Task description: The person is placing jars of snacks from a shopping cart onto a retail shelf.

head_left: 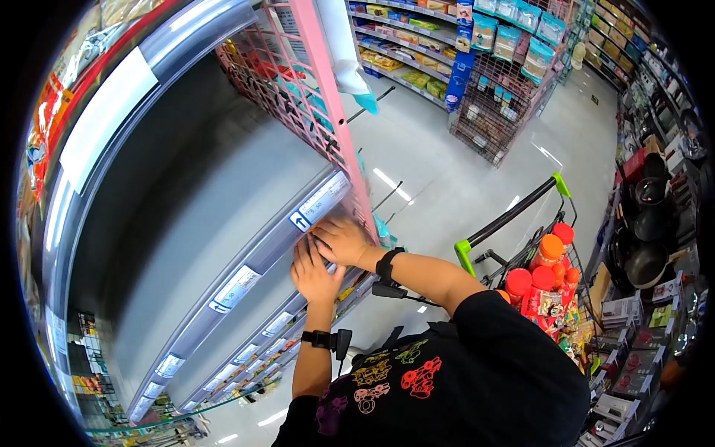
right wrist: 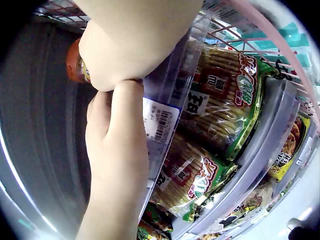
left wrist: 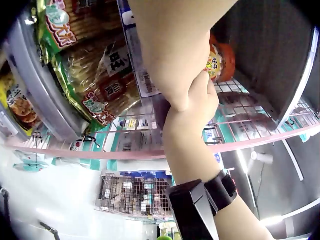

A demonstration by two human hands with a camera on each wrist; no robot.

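Observation:
My two hands meet at the front edge of a shelf, beside its upright end panel of pink mesh [head_left: 339, 112]. The left hand [head_left: 316, 279] reaches up from below, fingers toward the price strip [head_left: 246, 279]. My right hand [head_left: 344, 242] comes in from the right and overlaps the left one's fingers. Just past them is a jar with an orange-red lid [left wrist: 227, 62], mostly hidden behind the hands. In the right wrist view, the left thumb lies beside a white price label [right wrist: 160, 120]. The fingertips are covered, so I cannot tell what they hold.
Bags of rice crackers [right wrist: 220, 95] fill the shelf on the other side of the strip. Behind the right arm stands a shopping cart [head_left: 514, 220] with red-lidded jars [head_left: 550, 249] and snack packs. Pans [head_left: 648, 223] hang along the far right; wire racks [head_left: 488, 119] stand farther ahead.

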